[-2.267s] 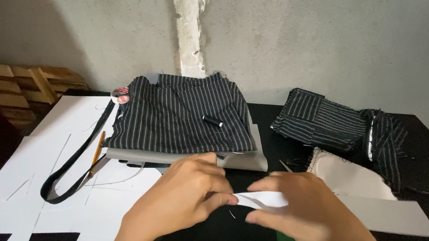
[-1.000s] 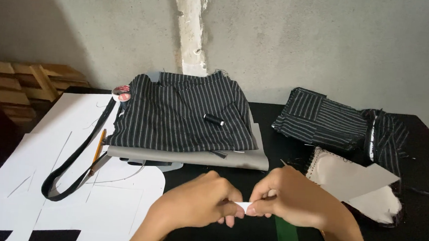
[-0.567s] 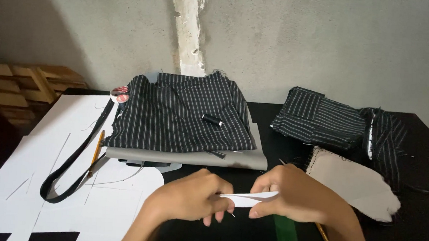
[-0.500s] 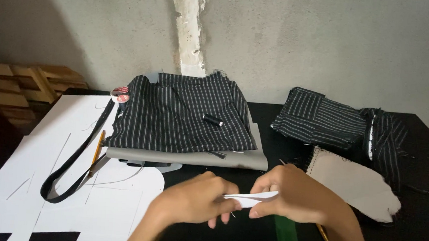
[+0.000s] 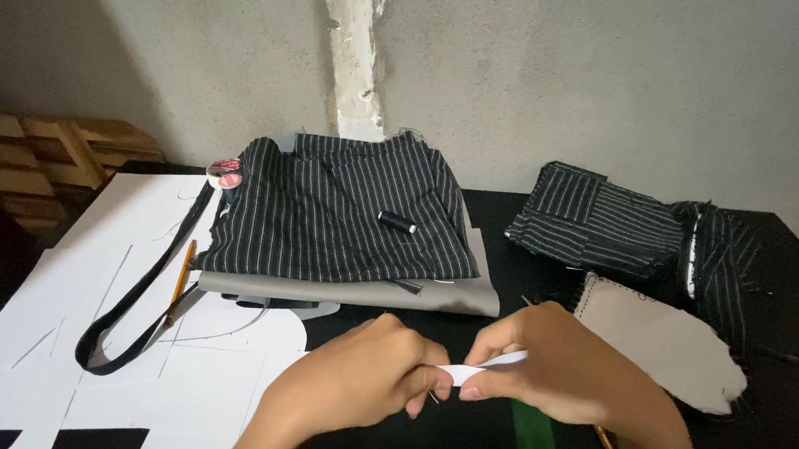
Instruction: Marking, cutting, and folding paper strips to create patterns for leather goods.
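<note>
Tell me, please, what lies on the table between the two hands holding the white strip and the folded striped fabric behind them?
In the head view, between the left hand, right hand and the striped fabric lies the front edge of a grey sheet under that fabric, then bare black table.

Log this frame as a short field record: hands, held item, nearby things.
left hand: pinches one end of the white strip
right hand: pinches the other end
white strip: held between both hands, above the black table
striped fabric stack: behind the hands, black thread spool lying on it
paper pattern sheets: left, with pencil
beige cut piece: right
</note>
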